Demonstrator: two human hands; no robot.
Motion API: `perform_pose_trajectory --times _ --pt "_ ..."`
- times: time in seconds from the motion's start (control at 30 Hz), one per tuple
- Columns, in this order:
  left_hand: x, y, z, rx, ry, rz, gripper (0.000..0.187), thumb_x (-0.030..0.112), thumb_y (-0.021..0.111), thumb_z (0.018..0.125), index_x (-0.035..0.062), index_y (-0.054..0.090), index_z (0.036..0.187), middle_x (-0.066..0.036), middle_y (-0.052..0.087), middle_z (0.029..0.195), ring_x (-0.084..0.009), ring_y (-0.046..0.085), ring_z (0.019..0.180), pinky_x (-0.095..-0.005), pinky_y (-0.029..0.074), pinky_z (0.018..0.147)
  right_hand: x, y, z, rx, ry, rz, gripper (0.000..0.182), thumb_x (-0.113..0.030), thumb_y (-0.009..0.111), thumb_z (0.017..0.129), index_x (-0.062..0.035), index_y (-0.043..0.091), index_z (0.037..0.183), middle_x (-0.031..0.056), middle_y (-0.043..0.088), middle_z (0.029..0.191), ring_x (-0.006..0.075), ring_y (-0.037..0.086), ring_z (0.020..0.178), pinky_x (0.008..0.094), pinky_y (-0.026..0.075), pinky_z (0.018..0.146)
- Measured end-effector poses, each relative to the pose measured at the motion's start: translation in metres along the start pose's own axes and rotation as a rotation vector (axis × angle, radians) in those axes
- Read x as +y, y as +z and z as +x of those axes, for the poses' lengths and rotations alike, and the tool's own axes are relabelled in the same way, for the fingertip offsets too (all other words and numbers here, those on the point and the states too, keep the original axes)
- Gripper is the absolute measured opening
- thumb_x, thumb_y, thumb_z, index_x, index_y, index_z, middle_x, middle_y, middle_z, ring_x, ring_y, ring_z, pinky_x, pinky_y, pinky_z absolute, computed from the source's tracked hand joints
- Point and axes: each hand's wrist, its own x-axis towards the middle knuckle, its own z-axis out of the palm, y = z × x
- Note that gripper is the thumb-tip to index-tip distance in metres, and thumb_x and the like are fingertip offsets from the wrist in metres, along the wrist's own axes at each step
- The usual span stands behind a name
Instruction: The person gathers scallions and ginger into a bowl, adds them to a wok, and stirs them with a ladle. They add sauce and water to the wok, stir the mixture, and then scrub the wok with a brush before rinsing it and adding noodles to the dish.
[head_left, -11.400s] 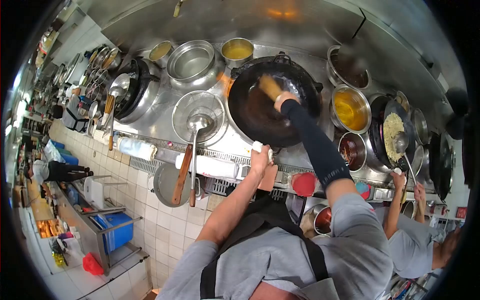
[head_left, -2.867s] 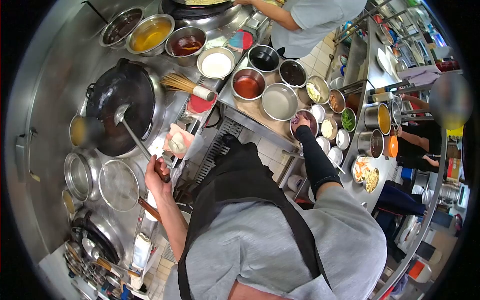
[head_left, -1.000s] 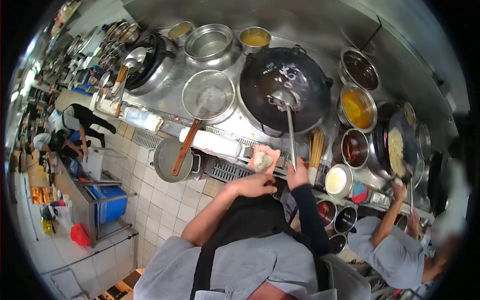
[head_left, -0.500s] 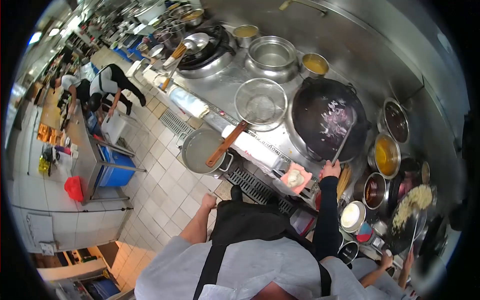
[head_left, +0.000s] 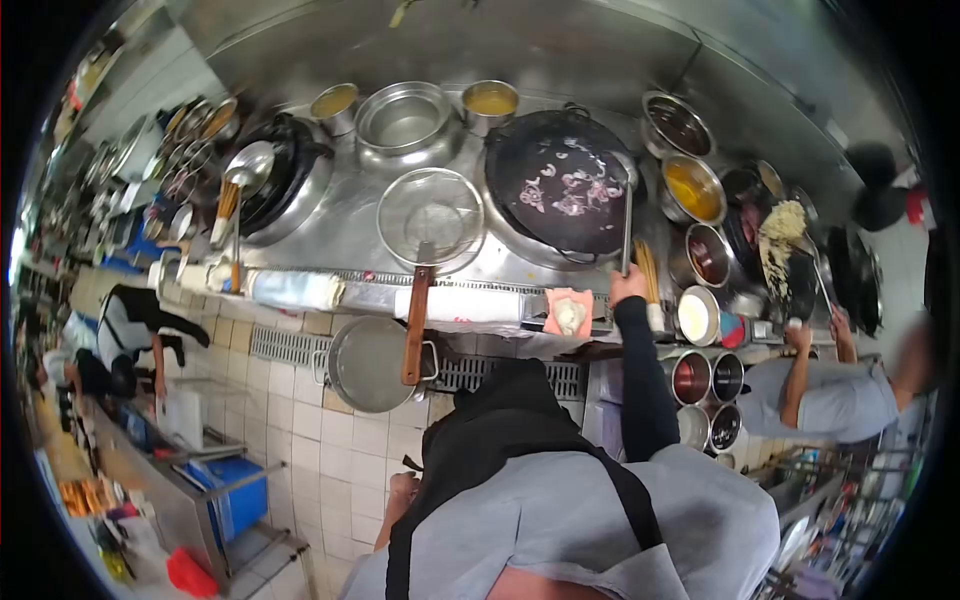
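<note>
My right hand (head_left: 628,286) is closed round the metal handle of a ladle (head_left: 627,228). The ladle's bowl end rests at the right side of a large black wok (head_left: 535,228). Sliced onions (head_left: 575,190), pale with purple edges, lie scattered over the wok's dark inside. My left hand (head_left: 402,488) hangs low beside the black apron (head_left: 500,425), its fingers curled; what they hold, if anything, is hidden. A wire strainer (head_left: 430,215) with a wooden handle lies left of the wok, its handle reaching over a metal pot (head_left: 372,370).
Sauce bowls (head_left: 692,190) and a white-filled container (head_left: 698,316) stand to the right. Beyond, a co-worker (head_left: 830,395) handles another wok with pale food (head_left: 782,235). A wide pot (head_left: 404,120) sits behind the strainer. Two people bend at the far left by a bench (head_left: 160,480).
My view has turned to the right. The onions are spread wider across the wok, and the ladle now stands more upright at its right side. My left hand is closer to the apron.
</note>
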Motion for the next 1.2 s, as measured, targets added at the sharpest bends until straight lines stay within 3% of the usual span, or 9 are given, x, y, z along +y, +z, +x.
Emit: perform_pose_trajectory --times 0.07,0.17,0.23,0.37,0.47,0.63,0.97,1.07,1.2 --pt "0.013 -0.033 0.011 0.010 -0.091 -0.276 0.032 0.020 0.059 0.092 0.0019 0.071 0.115 -0.018 0.072 0.087 -0.0304 0.072 0.075 -0.0390 0.060 0.068 0.003 0.024 -0.020 0.295 -0.202 -0.153 0.028 -0.017 0.066 0.084 0.0064 0.062 0.099 0.0222 0.065 0.069 0.0322 0.069 0.063 0.0463 0.054 0.063" --pt "0.027 -0.070 0.030 0.048 -0.248 -0.716 0.028 0.013 0.054 0.095 -0.0019 0.066 0.116 -0.015 0.068 0.087 -0.0270 0.067 0.068 -0.0365 0.058 0.060 -0.017 -0.028 -0.037 -0.280 0.277 0.319 0.025 -0.017 0.063 0.087 0.0060 0.063 0.097 0.0218 0.067 0.070 0.0287 0.068 0.060 0.0447 0.053 0.060" --pt "0.036 -0.087 0.043 0.078 -0.352 -1.023 0.026 0.008 0.051 0.097 -0.0044 0.063 0.117 -0.013 0.065 0.087 -0.0247 0.064 0.064 -0.0348 0.056 0.055 -0.036 -0.066 -0.069 -0.250 -0.009 0.089 0.029 -0.019 0.067 0.089 0.0053 0.064 0.103 0.0234 0.066 0.073 0.0362 0.066 0.068 0.0482 0.052 0.067" --pt "0.049 -0.103 0.054 0.158 -0.352 -1.132 0.019 0.010 0.056 0.096 -0.0023 0.062 0.109 -0.013 0.066 0.088 -0.0250 0.066 0.068 -0.0370 0.055 0.056 -0.013 -0.068 -0.109 -0.087 -0.030 -0.287 0.034 -0.018 0.067 0.090 0.0040 0.064 0.116 0.0321 0.068 0.096 0.0516 0.064 0.101 0.0548 0.052 0.083" --pt "0.044 -0.094 0.053 0.088 -0.075 -0.742 0.017 0.012 0.058 0.095 -0.0023 0.062 0.105 -0.014 0.067 0.087 -0.0258 0.066 0.068 -0.0382 0.054 0.054 0.000 -0.046 -0.080 -0.008 -0.266 -0.269 0.038 -0.017 0.068 0.093 0.0020 0.059 0.124 0.0245 0.070 0.095 0.0431 0.070 0.081 0.0484 0.055 0.073" --pt "0.087 -0.107 0.002 0.080 -0.296 -0.716 0.020 0.013 0.058 0.094 -0.0047 0.061 0.103 -0.015 0.066 0.086 -0.0274 0.067 0.069 -0.0399 0.056 0.054 -0.191 -0.021 -0.041 -0.432 0.071 0.915 0.035 -0.023 0.066 0.100 -0.0022 0.057 0.127 0.0007 0.054 0.076 0.0093 0.050 0.053 0.0282 0.038 0.038" --pt "0.029 -0.046 -0.003 0.299 -0.056 -0.791 0.018 0.005 0.056 0.093 -0.0045 0.066 0.105 -0.013 0.064 0.084 -0.0235 0.064 0.068 -0.0377 0.059 0.057 -0.427 0.144 0.100 -1.577 0.787 1.987 0.020 -0.010 0.063 0.099 0.0026 0.051 0.108 -0.0001 0.048 0.069 0.0070 0.041 0.045 0.0205 0.036 0.039" --pt "-0.001 0.009 -0.001 0.296 0.104 -0.167 0.018 0.006 0.057 0.094 -0.0014 0.070 0.103 -0.013 0.066 0.079 -0.0240 0.064 0.064 -0.0358 0.056 0.056 -0.483 0.181 0.111 -1.539 0.899 2.097 0.022 -0.012 0.062 0.099 0.0036 0.053 0.112 0.0007 0.049 0.072 0.0071 0.039 0.046 0.0209 0.038 0.040" --pt "0.003 0.047 -0.021 0.242 -0.013 -0.058 0.018 0.007 0.057 0.094 -0.0003 0.070 0.103 -0.013 0.067 0.078 -0.0244 0.065 0.064 -0.0353 0.055 0.056 -0.449 0.209 0.052 -1.744 0.404 2.293 0.030 -0.022 0.056 0.103 0.0017 0.060 0.123 -0.0003 0.048 0.074 0.0065 0.039 0.049 0.0215 0.034 0.039"
